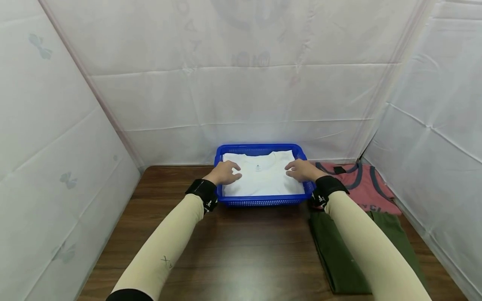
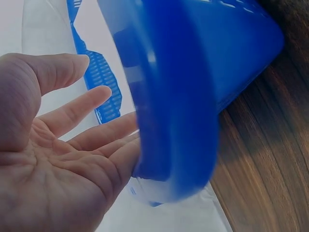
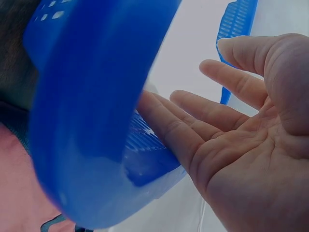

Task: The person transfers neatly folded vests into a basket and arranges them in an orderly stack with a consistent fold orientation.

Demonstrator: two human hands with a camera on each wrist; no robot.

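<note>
1. Left hand (image 1: 226, 172): fingers loosely spread, gripping nothing, over the left rim of the blue plastic basket (image 1: 260, 200); contact with the shirt cannot be told.
2. White T-shirt (image 1: 260, 177): folded flat inside the basket, between the hands.
3. Right hand (image 1: 300, 170): fingers relaxed, holding nothing, over the shirt's right side.

White shirt (image 1: 260, 177), blue basket (image 1: 263, 200), brown-grained table (image 1: 244, 251)

Basket (image 1: 260, 202): glossy plastic | white shirt (image 1: 261, 179): matt cloth | tabletop (image 1: 241, 251): wood-grain, softly shiny
</note>
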